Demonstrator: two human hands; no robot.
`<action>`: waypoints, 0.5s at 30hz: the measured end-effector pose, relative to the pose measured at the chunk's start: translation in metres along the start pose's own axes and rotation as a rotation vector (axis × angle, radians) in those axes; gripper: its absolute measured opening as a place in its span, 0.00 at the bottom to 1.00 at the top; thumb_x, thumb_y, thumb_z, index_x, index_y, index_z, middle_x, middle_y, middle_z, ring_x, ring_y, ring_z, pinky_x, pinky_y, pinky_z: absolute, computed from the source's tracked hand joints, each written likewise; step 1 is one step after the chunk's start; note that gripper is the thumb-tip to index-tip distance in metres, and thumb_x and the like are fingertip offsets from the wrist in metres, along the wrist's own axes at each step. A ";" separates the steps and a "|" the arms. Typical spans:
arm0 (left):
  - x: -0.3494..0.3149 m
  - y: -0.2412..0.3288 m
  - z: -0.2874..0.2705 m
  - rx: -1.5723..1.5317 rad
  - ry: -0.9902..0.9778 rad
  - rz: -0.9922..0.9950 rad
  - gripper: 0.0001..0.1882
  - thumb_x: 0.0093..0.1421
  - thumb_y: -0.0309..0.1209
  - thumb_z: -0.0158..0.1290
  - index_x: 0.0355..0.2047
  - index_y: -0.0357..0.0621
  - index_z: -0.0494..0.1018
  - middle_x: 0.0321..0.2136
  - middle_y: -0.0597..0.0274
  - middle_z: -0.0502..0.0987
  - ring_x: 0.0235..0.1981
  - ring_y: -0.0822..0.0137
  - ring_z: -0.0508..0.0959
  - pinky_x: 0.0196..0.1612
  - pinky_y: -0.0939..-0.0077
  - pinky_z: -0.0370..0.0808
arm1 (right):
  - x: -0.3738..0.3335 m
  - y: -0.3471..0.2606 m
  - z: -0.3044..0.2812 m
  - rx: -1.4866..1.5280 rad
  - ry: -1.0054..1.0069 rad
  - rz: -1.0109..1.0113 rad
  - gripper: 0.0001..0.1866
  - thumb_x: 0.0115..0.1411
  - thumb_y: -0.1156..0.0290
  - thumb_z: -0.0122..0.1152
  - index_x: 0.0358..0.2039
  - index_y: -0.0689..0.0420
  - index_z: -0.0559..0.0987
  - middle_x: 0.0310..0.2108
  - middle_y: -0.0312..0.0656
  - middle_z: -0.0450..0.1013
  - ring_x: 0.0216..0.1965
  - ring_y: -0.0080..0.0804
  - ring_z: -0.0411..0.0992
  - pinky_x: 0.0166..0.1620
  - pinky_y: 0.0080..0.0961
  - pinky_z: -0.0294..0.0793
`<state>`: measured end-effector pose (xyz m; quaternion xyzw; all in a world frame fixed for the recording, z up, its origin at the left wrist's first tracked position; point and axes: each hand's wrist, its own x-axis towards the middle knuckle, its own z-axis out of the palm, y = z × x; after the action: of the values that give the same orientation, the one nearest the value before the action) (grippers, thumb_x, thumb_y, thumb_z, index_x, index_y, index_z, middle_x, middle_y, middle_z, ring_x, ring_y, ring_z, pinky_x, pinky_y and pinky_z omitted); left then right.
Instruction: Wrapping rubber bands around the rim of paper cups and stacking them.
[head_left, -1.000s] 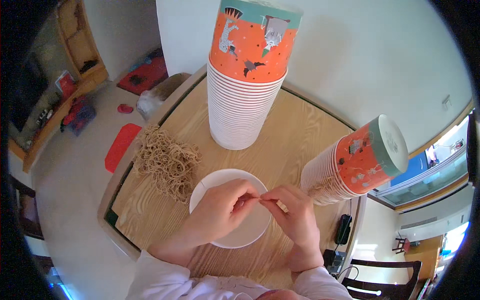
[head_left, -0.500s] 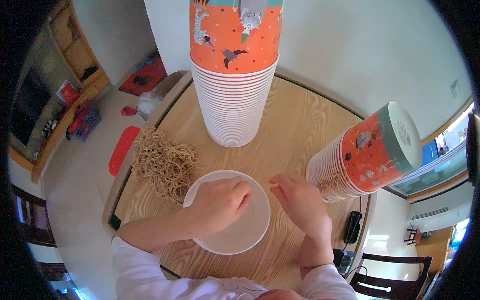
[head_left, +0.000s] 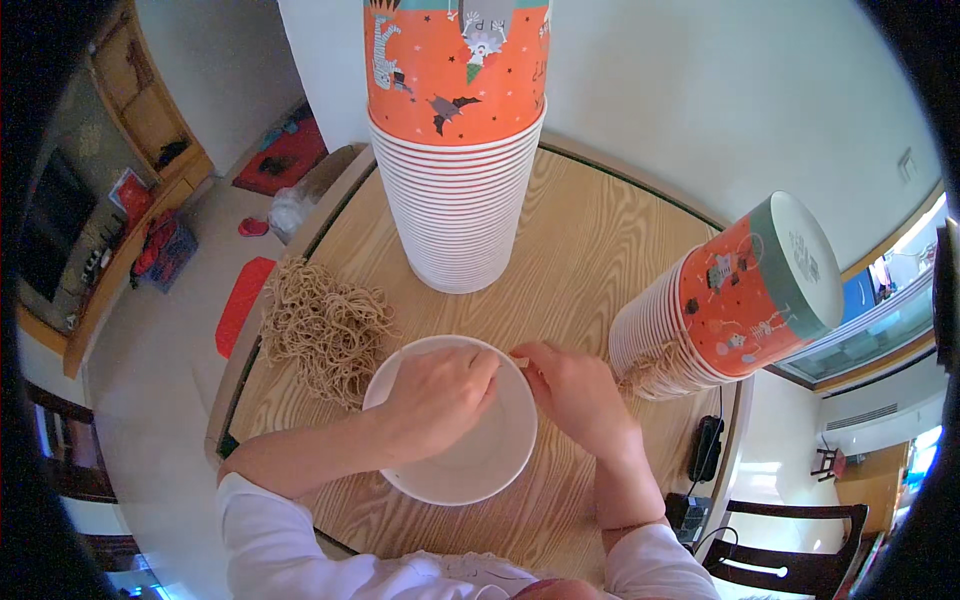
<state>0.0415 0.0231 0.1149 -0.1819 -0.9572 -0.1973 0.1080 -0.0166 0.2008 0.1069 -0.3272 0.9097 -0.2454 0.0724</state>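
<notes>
A round white paper tub (head_left: 485,475) stands open side up at the near middle of the table. My left hand (head_left: 440,400) is closed over its left side, fingertips curled in and what they hold hidden. Just right of the tub's far rim, my right hand (head_left: 575,395) pinches a small pale piece (head_left: 521,363) between thumb and finger, its kind too small to tell. The fingertips of both hands are close together. Beyond my left hand lies a tangled heap of brown twine (head_left: 330,330).
A tall upside-down stack of nested tubs (head_left: 455,210) stands at the back, orange on top with white rims below. A shorter stack (head_left: 725,300) stands at the right, with loose twine strands (head_left: 665,370) against it. A black device (head_left: 706,448) with a cable lies at the right edge.
My right hand has moved left, bringing its fingertips close to my left hand at the tub's far rim. My left hand stays closed over the tub. The whole view has shifted slightly.
</notes>
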 end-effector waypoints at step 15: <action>0.001 -0.005 0.005 0.021 0.028 -0.003 0.07 0.51 0.28 0.52 0.26 0.39 0.67 0.19 0.56 0.73 0.22 0.58 0.75 0.24 0.65 0.72 | 0.005 0.004 0.001 0.213 0.055 -0.099 0.11 0.54 0.74 0.53 0.39 0.57 0.75 0.33 0.47 0.73 0.33 0.46 0.72 0.35 0.34 0.72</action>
<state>0.0382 0.0215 0.1087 -0.1764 -0.9580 -0.1898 0.1230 -0.0226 0.1998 0.1038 -0.3553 0.8628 -0.3528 0.0696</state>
